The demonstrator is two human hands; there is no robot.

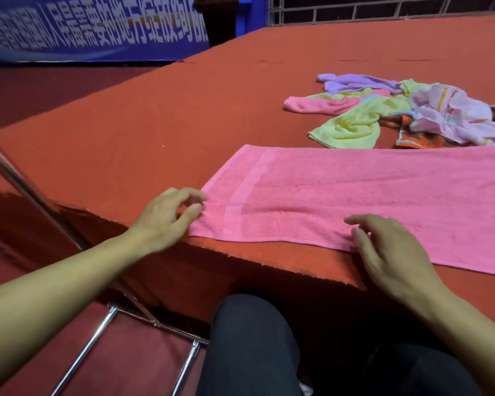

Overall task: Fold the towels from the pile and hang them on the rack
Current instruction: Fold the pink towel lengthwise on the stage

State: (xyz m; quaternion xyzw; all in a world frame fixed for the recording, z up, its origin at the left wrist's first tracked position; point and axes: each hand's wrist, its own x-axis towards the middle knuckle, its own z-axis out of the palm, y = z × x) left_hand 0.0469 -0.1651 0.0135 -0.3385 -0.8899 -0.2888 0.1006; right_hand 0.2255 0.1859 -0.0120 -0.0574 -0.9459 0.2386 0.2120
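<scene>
A pink towel (355, 192) lies flat on the red-covered table (155, 124), its long side along the near edge. My left hand (166, 215) is at the towel's left short edge, thumb and fingertips touching the cloth there. My right hand (389, 252) rests on the towel's near long edge with fingers loosely bent. Behind the towel, at the back right, sits the pile of towels (397, 110): purple, pink, yellow-green, pale pink and orange-patterned ones tangled together. The metal rack (97, 332) stands low at the left, beside the table.
A blue banner with white writing (92, 27) hangs at the far left. A metal fence (383, 10) runs behind the table. My dark-trousered knees (252, 347) are under the table's near edge.
</scene>
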